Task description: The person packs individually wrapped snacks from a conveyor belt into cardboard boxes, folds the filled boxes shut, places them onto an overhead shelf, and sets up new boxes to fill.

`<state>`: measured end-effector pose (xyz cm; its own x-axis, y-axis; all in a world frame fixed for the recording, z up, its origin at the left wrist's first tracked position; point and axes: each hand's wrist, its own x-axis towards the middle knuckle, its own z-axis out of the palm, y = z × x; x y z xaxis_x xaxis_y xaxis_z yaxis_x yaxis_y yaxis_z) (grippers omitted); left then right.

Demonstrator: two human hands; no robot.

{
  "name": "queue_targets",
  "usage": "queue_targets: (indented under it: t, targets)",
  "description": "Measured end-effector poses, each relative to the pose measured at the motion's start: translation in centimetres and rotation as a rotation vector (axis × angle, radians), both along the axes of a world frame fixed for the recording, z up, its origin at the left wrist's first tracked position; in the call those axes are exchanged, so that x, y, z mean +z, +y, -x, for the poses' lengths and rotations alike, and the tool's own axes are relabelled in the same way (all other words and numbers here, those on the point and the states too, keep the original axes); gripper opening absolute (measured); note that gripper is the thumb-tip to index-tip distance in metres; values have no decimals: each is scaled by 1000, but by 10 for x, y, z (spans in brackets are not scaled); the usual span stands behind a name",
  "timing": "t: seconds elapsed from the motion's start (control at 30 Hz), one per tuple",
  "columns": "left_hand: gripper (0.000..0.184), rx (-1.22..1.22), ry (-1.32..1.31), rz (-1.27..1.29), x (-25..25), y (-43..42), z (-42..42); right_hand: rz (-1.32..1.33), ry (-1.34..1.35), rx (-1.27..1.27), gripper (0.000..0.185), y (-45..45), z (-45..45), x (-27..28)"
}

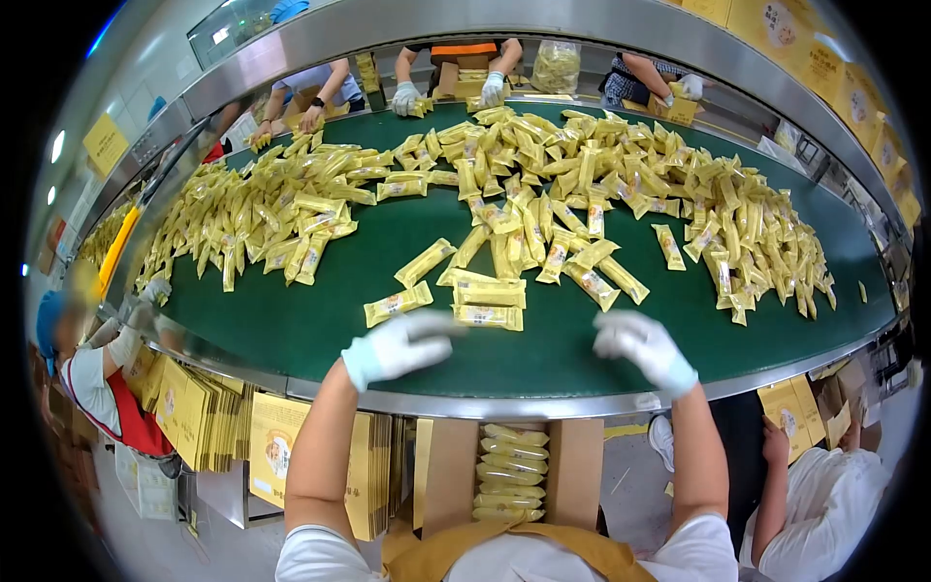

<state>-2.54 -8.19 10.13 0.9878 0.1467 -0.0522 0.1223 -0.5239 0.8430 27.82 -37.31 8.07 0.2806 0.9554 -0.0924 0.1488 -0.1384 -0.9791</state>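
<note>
My left hand [402, 347], in a white glove, is over the near part of the green belt [543, 364], its fingers apart and empty beside a small stack of yellow packets [489, 304]. A single yellow packet [399, 305] lies just above it. My right hand [645, 349], also gloved, hovers near the belt's front edge, slightly blurred, with its fingers bent; no packet shows in it. Nearest to it are loose packets [593, 283]. Below the belt, an open carton [576, 475] holds a column of several yellow packets [511, 474].
Large heaps of packets [281, 204] [756, 233] cover the belt's left and right. Co-workers' gloved hands [405, 98] reach in across the belt. A person [107, 388] stands left, another [824, 504] at lower right. Folded yellow cartons [199, 417] stand below left.
</note>
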Motion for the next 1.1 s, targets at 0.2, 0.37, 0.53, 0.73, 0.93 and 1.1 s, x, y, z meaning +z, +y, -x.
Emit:
queue_targets:
  t: [0.2, 0.37, 0.53, 0.73, 0.93, 1.1]
  targets:
    - [91, 667, 469, -605, -98, 42, -59, 304, -720, -568, 69, 97, -127, -124]
    - [90, 480, 479, -662, -100, 17, -124, 727, -767, -478, 81, 160, -78, -90]
    - [84, 289, 433, -702, -96, -28, -131, 581, -972, -309, 80, 148, -37, -102]
    - [84, 429, 403, -691, -102, -57, -75, 443, -1121, -208, 82, 85, 5, -116]
    - [105, 621, 395, -728, -115, -49, -13, 328, -1295, -261, 84, 18, 22, -133]
    - [121, 180, 279, -802, -121, -30, 38, 175, -1332, -278, 72, -5, 37, -137]
